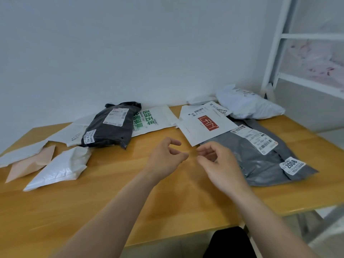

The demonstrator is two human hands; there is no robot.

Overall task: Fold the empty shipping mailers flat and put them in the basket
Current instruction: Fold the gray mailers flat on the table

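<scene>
- A flat white paper mailer (20, 155) is lying at the far left edge of the light wooden table (111, 192), with a peach-coloured flat mailer (31, 164) overlapping its near side.
- A glossy white plastic mailer (59, 168), slightly puffed, is resting just beside the peach one.
- Behind them, a white labelled mailer (72, 133) is lying partly under a crumpled black plastic mailer (109, 127) that is carrying white shipping labels.
- A white mailer with green printing (154, 120) is lying flat near the wall, its left edge tucked under the black one.
- The left hand (165, 159) is hovering above the table's middle, fingers loosely curled, thumb and forefinger nearly meeting.
- The right hand (219, 162) is facing it, fingers curled likewise; whether either hand is pinching anything I cannot tell.
- A white flat envelope with a red square logo (204, 127) is lying beyond the hands, overlapping a grey plastic mailer (260, 161) with white labels.
- A puffy white plastic mailer (247, 105) is sitting in the far right corner.
- A white metal frame (275, 53) is standing at the right.
</scene>
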